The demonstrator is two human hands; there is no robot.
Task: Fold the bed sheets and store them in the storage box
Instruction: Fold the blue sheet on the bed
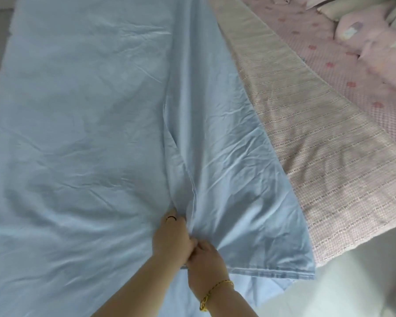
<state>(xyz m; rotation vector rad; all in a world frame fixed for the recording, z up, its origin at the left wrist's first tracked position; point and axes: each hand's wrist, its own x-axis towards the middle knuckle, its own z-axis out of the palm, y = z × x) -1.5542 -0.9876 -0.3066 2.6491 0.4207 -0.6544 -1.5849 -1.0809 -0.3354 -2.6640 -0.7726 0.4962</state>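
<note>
- Nearly the whole view is filled by a bed, over which a pale blue sheet [78, 110] is spread from the near edge to the far one.
- The sheet is seen as thin, smooth cloth marked with fine wrinkles. Its right part is doubled over, so that a long raised fold is formed lengthwise down its middle.
- A stitched hem [272, 272] is shown along the sheet's near edge.
- At the near end of the fold, the sheet is gripped by the left hand [173, 236], its fingers curled into the gathered cloth. A dark ring [171, 217] is worn on one finger.
- Touching that hand, the right hand [207, 261] is closed on the sheet's edge, fingers curled. A gold chain bracelet [215, 291] is worn at the wrist.
- Right of the sheet, and partly under it, a pink blanket [306, 133] of coarse woven stripes is laid.
- Further right of the sheet, a pink checked cover [329, 72] and soft pale pillows [364, 30] are seen.
</note>
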